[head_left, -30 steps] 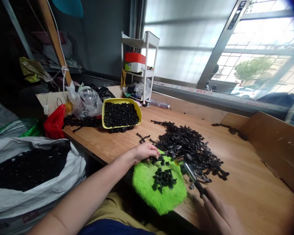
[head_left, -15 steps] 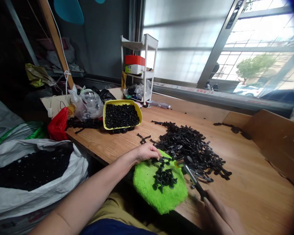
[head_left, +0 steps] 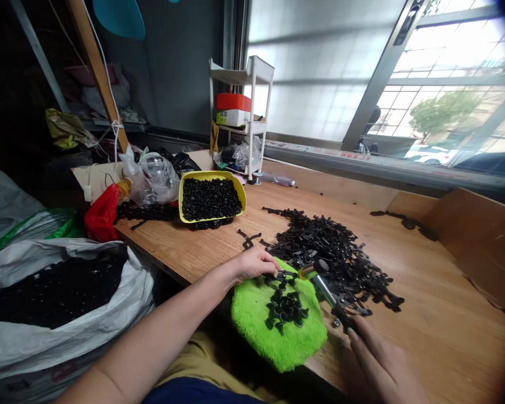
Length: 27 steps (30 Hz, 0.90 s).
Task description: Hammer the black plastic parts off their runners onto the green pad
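Observation:
My left hand [head_left: 257, 262] pinches one end of a thin black part [head_left: 287, 274] over the upper edge of a fluffy green cloth [head_left: 256, 320]. Below that part, several small round-headed black pieces [head_left: 287, 310] lie heaped on the cloth. In my right hand [head_left: 372, 353] is the dark handle of a hammer-like tool [head_left: 327, 289] with a metal shaft. Its head is just right of the held part; whether they touch I cannot tell. A large pile of long black parts [head_left: 328, 247] lies on the table behind the tool.
A yellow tub [head_left: 244, 201] full of small black pieces stands on the wooden table [head_left: 202, 247]. Behind it is a white shelf rack [head_left: 252, 112]. Plastic bags [head_left: 151, 177] lie at the left. A white sack [head_left: 138, 269] of black pieces stands beside the table.
The view has shifted slightly. The tool head has moved slightly left relative to the cloth, closer to the part in my left hand. Both grips look unchanged.

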Each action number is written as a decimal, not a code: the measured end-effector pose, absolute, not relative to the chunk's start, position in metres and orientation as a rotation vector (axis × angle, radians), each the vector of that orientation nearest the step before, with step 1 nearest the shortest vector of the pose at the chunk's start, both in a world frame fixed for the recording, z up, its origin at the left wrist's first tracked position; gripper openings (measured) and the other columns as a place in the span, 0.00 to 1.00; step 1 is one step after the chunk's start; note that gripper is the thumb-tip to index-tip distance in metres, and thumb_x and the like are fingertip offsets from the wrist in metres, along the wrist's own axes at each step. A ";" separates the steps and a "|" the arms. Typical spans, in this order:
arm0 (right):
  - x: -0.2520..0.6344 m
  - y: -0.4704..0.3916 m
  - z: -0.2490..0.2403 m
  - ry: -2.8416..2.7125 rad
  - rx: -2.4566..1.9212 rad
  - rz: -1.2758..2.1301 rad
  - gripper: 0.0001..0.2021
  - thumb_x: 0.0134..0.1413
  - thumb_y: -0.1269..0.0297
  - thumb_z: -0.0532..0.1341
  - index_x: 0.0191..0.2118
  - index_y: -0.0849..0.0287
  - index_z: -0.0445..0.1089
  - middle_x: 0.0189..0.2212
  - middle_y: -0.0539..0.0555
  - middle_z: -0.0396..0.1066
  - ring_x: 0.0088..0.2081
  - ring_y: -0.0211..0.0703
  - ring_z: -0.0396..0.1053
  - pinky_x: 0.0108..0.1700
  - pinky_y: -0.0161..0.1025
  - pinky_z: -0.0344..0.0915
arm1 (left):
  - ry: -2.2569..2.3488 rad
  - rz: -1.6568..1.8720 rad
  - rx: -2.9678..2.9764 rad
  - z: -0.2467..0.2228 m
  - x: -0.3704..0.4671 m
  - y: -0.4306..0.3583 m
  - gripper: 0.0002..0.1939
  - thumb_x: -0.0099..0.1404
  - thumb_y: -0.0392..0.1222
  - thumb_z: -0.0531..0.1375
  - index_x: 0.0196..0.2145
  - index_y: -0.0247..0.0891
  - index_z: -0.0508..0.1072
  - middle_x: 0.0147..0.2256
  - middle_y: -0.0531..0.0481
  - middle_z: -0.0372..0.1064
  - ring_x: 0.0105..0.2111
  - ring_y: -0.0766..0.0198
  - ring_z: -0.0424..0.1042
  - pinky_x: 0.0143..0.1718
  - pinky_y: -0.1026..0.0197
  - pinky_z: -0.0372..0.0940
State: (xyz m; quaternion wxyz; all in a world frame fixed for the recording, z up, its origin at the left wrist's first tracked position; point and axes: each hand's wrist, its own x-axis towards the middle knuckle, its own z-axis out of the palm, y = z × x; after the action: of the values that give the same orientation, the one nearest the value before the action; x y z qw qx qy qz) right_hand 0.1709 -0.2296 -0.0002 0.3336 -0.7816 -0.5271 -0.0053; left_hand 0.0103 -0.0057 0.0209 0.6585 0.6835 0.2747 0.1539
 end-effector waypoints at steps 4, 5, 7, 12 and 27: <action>0.163 -0.230 -0.001 -1.344 -2.078 -0.085 0.23 0.55 0.43 0.46 0.40 0.56 0.67 0.27 0.54 0.68 0.32 0.50 0.67 0.29 0.35 0.63 | 0.610 0.353 1.565 0.019 0.011 -0.006 0.09 0.43 0.34 0.60 0.26 0.30 0.76 0.20 0.51 0.69 0.20 0.72 0.62 0.23 0.69 0.57; 0.162 -0.231 0.000 -1.350 -2.086 -0.091 0.23 0.56 0.44 0.46 0.41 0.56 0.67 0.28 0.54 0.68 0.32 0.50 0.67 0.29 0.35 0.63 | 0.611 0.352 1.570 0.019 0.011 -0.006 0.09 0.43 0.34 0.60 0.26 0.30 0.76 0.20 0.51 0.69 0.20 0.72 0.62 0.23 0.69 0.57; 0.161 -0.233 0.002 -1.375 -2.097 -0.091 0.22 0.58 0.46 0.45 0.42 0.56 0.66 0.29 0.54 0.68 0.32 0.49 0.67 0.30 0.35 0.62 | 0.610 0.352 1.577 0.018 0.012 -0.005 0.09 0.43 0.33 0.60 0.26 0.30 0.76 0.20 0.51 0.69 0.20 0.72 0.62 0.22 0.69 0.57; 0.166 -0.234 0.012 -1.431 -2.165 -0.107 0.17 0.63 0.53 0.42 0.48 0.55 0.59 0.34 0.54 0.67 0.34 0.46 0.66 0.31 0.35 0.60 | 0.608 0.366 1.590 0.019 0.012 -0.005 0.09 0.43 0.31 0.60 0.25 0.31 0.77 0.20 0.50 0.70 0.20 0.71 0.62 0.22 0.70 0.56; 0.178 -0.226 0.014 -1.701 -2.283 -0.102 0.17 0.61 0.55 0.39 0.42 0.53 0.60 0.20 0.51 0.64 0.22 0.48 0.65 0.20 0.36 0.56 | 0.710 0.360 1.768 0.017 0.015 -0.004 0.13 0.44 0.33 0.60 0.30 0.30 0.78 0.21 0.48 0.71 0.20 0.70 0.63 0.21 0.69 0.56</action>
State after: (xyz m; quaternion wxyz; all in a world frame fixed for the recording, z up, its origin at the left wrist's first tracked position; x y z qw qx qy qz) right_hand 0.1778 -0.2265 0.0144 0.1461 -0.7928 -0.5907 -0.0355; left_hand 0.0154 -0.0041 0.0172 0.5658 0.7518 0.3022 0.1529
